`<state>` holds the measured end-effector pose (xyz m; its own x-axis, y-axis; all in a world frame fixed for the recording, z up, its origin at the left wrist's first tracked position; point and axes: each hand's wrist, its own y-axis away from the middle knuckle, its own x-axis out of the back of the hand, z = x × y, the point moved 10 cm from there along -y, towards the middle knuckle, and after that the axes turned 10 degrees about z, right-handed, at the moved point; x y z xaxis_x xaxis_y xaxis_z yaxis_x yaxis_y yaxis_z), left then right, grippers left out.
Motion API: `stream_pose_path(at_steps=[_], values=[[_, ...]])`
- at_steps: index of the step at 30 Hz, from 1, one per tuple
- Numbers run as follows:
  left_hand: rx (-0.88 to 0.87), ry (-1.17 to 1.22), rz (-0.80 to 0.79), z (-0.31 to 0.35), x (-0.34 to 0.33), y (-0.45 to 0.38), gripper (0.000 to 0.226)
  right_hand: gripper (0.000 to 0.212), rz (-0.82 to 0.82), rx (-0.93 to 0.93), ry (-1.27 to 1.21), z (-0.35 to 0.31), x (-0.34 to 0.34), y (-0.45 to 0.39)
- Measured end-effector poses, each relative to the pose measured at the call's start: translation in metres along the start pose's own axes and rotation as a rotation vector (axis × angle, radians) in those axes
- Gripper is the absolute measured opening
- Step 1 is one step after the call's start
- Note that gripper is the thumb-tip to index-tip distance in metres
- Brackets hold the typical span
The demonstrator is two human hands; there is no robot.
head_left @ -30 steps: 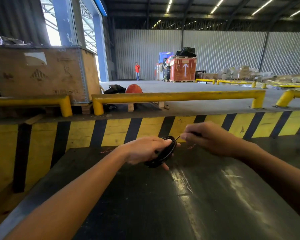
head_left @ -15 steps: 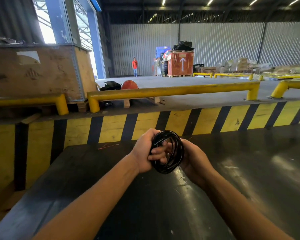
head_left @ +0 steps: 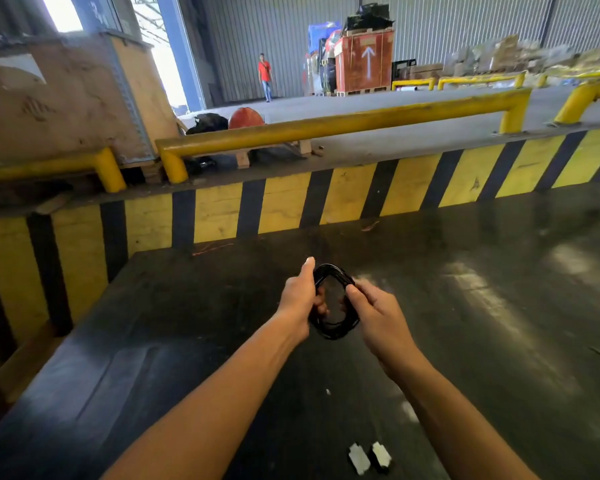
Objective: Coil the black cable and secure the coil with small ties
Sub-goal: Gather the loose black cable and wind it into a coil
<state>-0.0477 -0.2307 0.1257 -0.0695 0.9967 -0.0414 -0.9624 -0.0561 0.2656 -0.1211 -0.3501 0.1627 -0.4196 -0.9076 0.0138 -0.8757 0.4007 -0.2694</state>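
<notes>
Black cable (head_left: 333,327), wound into an oval coil, held upright above the dark worktop (head_left: 153,323). Left hand (head_left: 300,299) grip closed on the coil's left side, thumb straight along the rim. Right hand (head_left: 374,313) grip pinching the right side. Two small white-and-black pieces (head_left: 369,457) lie on the worktop near edge, well apart from the coil.

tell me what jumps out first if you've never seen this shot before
Dead centre, the left hand and right hand grip a black cable coil above a dark glossy table. Behind runs a yellow-and-black striped barrier under a yellow guard rail. Far back, a person in a red shirt stands beside a red crate.
</notes>
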Motion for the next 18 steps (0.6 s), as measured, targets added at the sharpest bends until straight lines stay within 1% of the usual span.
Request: stream_pose_path(at_steps=[2, 4, 6, 8, 10, 13, 16, 18], values=[[0.01, -0.096, -0.018, -0.018, -0.004, 0.0, 0.05, 0.028, 0.012, 0.023, 0.091, 0.01, 0.012, -0.003], [-0.003, -0.185, -0.037, -0.031, -0.007, 0.001, 0.056, 0.032, -0.033, 0.01, 0.137, 0.025, 0.014, -0.002], [-0.074, -0.286, -0.049, -0.036, -0.009, 0.004, 0.061, 0.034, -0.108, 0.012, 0.17, 0.04, 0.008, 0.005], [-0.187, -0.406, -0.021, -0.038, -0.009, 0.008, 0.063, 0.032, -0.164, 0.013, 0.203, 0.054, 0.004, 0.012], [-0.239, -0.45, 0.033, -0.046, -0.005, 0.011, 0.054, 0.032, -0.194, -0.002, 0.224, 0.069, 0.004, 0.016], [-0.198, -0.393, 0.079, -0.069, 0.0, 0.009, 0.034, 0.034, -0.282, -0.053, 0.255, 0.091, 0.001, 0.025], [-0.166, -0.424, 0.073, -0.091, 0.002, 0.006, 0.011, 0.042, -0.394, -0.211, 0.207, 0.128, 0.002, 0.04], [-0.141, -0.432, 0.078, -0.106, 0.008, 0.005, 0.008, 0.043, -0.434, -0.345, 0.176, 0.156, 0.007, 0.051]])
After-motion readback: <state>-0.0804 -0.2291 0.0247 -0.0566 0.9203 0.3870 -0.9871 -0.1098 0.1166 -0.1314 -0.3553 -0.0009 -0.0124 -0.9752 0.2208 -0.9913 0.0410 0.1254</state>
